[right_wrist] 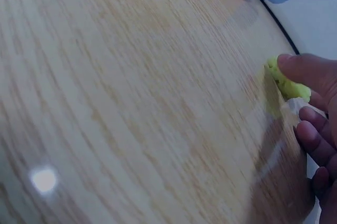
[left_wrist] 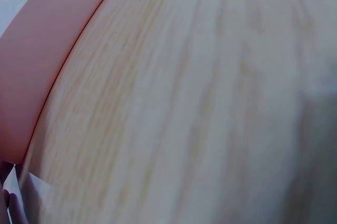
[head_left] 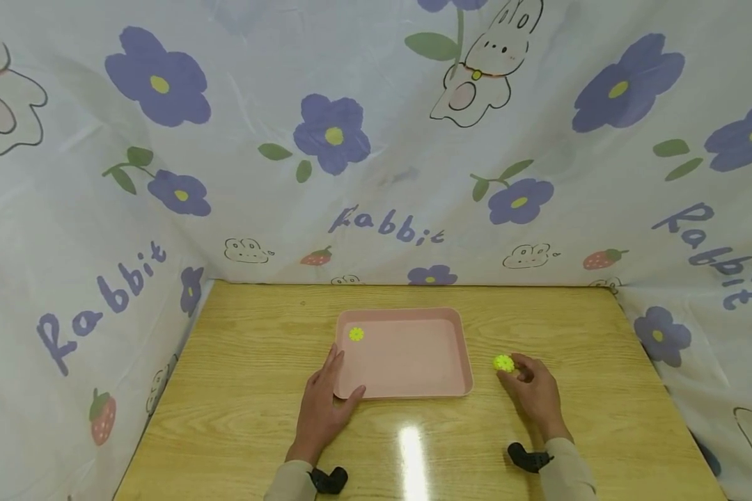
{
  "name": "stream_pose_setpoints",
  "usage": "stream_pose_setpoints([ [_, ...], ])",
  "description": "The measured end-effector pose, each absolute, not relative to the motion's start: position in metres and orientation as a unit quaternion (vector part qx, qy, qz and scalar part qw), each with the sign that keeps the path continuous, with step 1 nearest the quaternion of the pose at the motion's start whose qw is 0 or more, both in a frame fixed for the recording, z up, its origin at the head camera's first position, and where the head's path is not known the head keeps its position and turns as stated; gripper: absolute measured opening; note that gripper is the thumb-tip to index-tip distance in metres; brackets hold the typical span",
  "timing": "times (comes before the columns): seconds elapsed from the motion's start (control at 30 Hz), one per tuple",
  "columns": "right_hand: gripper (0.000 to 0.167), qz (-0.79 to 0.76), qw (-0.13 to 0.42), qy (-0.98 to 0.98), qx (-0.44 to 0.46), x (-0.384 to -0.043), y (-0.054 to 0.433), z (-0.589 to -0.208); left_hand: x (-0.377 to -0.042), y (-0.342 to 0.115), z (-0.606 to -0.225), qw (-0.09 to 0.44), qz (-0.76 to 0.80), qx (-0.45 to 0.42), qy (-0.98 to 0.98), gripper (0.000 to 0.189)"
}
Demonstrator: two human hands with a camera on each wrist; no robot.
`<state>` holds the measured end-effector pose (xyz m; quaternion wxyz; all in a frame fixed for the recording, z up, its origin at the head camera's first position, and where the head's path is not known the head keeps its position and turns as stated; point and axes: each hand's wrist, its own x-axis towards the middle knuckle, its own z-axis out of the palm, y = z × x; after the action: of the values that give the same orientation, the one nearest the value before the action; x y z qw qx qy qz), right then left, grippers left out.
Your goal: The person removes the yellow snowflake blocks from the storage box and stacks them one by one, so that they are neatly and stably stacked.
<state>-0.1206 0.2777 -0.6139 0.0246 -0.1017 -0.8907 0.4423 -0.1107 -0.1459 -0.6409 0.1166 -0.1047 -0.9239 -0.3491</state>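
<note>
A pink rectangular tray (head_left: pixel 407 355) lies on the wooden table, with one bright yellow-green flower-shaped disc (head_left: pixel 356 335) in its far left corner. My left hand (head_left: pixel 322 410) rests at the tray's near left corner, fingers along the left rim and thumb at the front rim. In the left wrist view the tray's outer wall (left_wrist: pixel 47 50) shows, while most of that hand is out of frame. Right of the tray, my right hand (head_left: pixel 537 396) pinches a second yellow-green flower-shaped disc (head_left: pixel 503 363) between thumb and fingers. The right wrist view shows this disc (right_wrist: pixel 289 84) close over the table, partly covered by the thumb.
The light wooden table (head_left: pixel 251 341) is bordered at the back and both sides by a white cloth (head_left: pixel 388 174) printed with flowers and rabbits. A black wrist device (head_left: pixel 331 480) sits on the left wrist, another black device (head_left: pixel 529 458) on the right.
</note>
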Motion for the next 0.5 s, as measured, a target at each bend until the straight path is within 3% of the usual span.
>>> stream_pose_setpoints([
  [0.23, 0.064, 0.451, 0.092, -0.882, -0.106, -0.137, 0.255, -0.598, -0.111, -0.151, -0.641, 0.106, -0.346, -0.101, -0.927, 0.083],
  [0.5, 0.046, 0.488, 0.117, -0.865, -0.006, -0.174, 0.189, -0.572, -0.110, -0.146, -0.642, 0.117, -0.355, -0.107, -0.921, 0.085],
])
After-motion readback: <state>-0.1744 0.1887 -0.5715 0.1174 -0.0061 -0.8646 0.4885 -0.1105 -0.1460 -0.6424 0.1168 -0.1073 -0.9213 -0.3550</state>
